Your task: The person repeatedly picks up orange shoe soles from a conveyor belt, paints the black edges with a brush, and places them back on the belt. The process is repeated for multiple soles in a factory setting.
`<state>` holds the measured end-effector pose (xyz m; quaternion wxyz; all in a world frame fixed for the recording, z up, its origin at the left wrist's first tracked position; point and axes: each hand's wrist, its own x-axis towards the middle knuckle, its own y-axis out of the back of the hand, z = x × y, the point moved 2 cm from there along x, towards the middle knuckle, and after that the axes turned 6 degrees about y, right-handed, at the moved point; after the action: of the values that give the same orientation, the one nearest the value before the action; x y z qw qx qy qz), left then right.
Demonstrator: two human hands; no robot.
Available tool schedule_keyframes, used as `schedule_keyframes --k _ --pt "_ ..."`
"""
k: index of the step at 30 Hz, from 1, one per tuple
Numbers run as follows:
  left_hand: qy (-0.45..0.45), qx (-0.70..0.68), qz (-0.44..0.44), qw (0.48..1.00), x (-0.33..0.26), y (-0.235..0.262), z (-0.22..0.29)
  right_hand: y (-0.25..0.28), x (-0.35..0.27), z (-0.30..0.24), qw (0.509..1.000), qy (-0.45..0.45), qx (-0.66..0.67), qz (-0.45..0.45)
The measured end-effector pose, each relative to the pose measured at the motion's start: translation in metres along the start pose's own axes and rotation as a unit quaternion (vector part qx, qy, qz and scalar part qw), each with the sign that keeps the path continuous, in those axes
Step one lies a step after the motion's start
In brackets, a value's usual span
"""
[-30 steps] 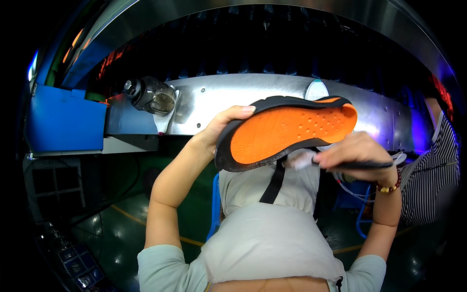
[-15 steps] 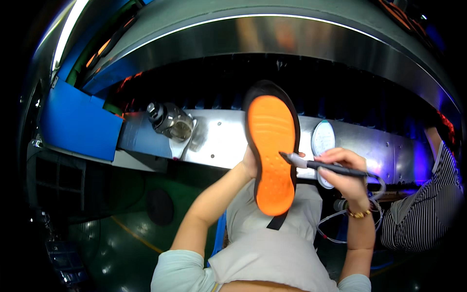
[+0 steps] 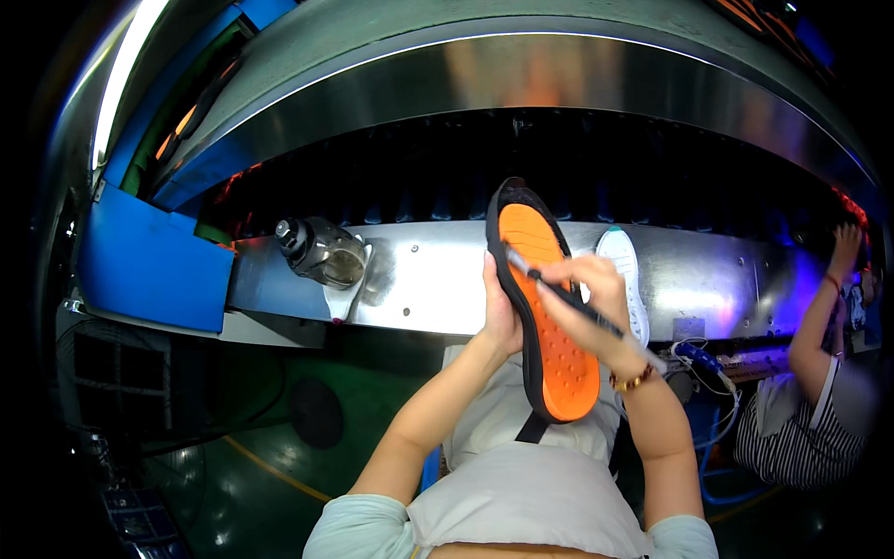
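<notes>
A shoe sole (image 3: 562,368) with an orange face and a black raised rim is held up over my lap, its orange side toward me. My left hand (image 3: 501,312) grips its left edge, with some fingers hidden behind it. In my right hand (image 3: 596,296) is a black pen-shaped brush (image 3: 596,320), a pale tube trailing from its rear end. The brush's tip is at the inner left edge of the sole's upper part. Beyond my right hand, a white sole (image 3: 618,249) lies on the metal ledge (image 3: 428,289), partly covered by the hand.
A dark drink bottle (image 3: 321,256) lies tilted on a white piece (image 3: 341,300) at the ledge's left. Behind the ledge is a dark machine opening under a steel hood (image 3: 419,93). A blue panel (image 3: 154,252) stands left. At right, another person's arm (image 3: 819,317) reaches toward the machine.
The orange sole has tilted, its lower end swinging right. My right hand and the brush have moved up and left along it. The other person's arm has come further into view.
</notes>
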<state>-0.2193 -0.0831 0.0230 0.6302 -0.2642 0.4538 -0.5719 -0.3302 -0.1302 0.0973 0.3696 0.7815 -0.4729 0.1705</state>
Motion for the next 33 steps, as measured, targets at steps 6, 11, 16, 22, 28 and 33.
schedule_keyframes --k 6,11,16,22,28,33 --pt "-0.007 0.021 -0.06 0.998 -0.012 0.01 0.025 0.032 -0.04 -0.027 0.954 -0.047 0.128 -0.266" --pt "0.029 -0.042 -0.042 0.998 -0.02 -0.031 0.005 0.05 0.009 -0.011 0.96 -0.145 0.24 0.005" --pt "-0.001 -0.064 -0.13 0.989 -0.018 -0.041 0.004 0.037 0.004 -0.022 0.977 -0.004 0.186 -0.105" --pt "0.016 -0.015 -0.096 0.995 -0.021 -0.042 0.0 0.054 0.015 0.002 0.952 -0.171 0.252 0.036" --pt "0.006 -0.042 -0.068 0.997 -0.02 -0.041 0.002 0.052 0.001 -0.024 0.925 -0.09 0.358 -0.091" --pt "-0.026 0.023 -0.137 0.99 -0.019 -0.045 0.004 0.053 0.009 -0.003 0.935 -0.167 0.312 -0.033"
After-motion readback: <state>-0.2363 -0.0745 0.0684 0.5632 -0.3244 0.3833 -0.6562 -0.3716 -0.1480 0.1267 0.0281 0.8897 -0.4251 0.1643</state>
